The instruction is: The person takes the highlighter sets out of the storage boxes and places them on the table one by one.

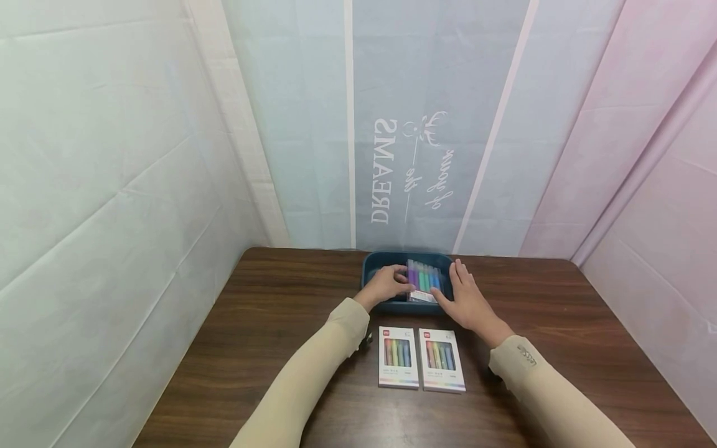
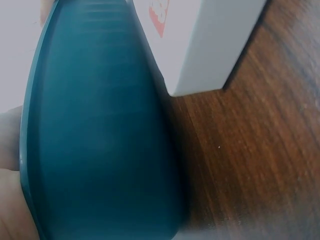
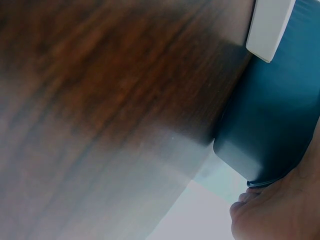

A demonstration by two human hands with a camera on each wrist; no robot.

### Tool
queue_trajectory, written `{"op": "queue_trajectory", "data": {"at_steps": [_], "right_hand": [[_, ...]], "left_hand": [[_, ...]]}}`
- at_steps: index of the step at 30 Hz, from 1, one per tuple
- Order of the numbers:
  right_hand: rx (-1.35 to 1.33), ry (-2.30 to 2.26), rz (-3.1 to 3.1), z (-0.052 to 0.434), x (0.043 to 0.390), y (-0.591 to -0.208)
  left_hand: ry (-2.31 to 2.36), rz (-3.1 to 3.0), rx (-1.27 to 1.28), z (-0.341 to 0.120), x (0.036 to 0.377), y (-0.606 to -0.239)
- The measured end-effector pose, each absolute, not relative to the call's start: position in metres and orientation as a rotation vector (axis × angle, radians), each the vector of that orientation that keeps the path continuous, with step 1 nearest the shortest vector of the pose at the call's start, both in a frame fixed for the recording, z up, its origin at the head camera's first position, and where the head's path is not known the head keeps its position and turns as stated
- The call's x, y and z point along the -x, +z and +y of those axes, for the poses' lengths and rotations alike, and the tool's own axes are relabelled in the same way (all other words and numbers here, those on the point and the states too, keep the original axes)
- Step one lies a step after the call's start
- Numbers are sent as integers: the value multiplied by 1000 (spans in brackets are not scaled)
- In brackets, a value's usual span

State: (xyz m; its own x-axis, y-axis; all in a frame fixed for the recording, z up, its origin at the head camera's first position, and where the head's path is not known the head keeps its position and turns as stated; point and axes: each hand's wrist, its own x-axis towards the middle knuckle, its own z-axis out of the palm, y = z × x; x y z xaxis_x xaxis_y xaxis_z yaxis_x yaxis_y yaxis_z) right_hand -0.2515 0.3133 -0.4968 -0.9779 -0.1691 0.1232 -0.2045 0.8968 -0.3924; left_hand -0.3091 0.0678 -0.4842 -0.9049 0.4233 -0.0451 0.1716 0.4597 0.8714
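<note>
fingers (image 1: 399, 278) on pen box (image 1: 424, 281), tray (image 1: 374, 267), two boxes (image 1: 421, 359) near

Setting: a makeshift recording booth, not a lived-in room. Evidence, head view: a dark wood-grain worktop (image 1: 269, 348) is closed in on three sides by hanging sheets of thin plastic or cloth, creased in square fold lines. Left sheet (image 1: 112, 186) pale green-white; back sheet (image 1: 313, 124) pale blue with white stripes; right sheet (image 1: 644, 155) pale pink. The back sheet carries white print (image 1: 381, 171), turned sideways and mirrored, reading "DREAMS", plus script and an antler motif. The sheets drop right to the worktop's edges. Contents are sparse and tidy: a dark teal tray (image 1: 372, 274) at the back edge, two boxed marker sets (image 1: 421, 359) side by side nearer the front.
</note>
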Motion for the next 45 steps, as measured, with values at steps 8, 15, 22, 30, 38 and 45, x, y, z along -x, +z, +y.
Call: {"op": "queue_trajectory", "data": {"at_steps": [8,15,22,30,38,45], "right_hand": [[-292,630,-2970,313,250,-496],[-285,640,-2979,313,249,-495],[-284,649,-2969,313,249,-496],[-284,642,-2962,313,249,-496],[-284,640,-2964,313,248,-497],[-285,638,-2961,313,247,-500]], "left_hand": [[1440,2437,-496,68,307,-482],[1466,2399,-491,67,309,-484],[1533,2334,-470,67,308,-483],[1631,2251,-452,68,308,-483],[1695,2205,-459,68,308,-485],[1726,2184,-472,67,307,-486]]}}
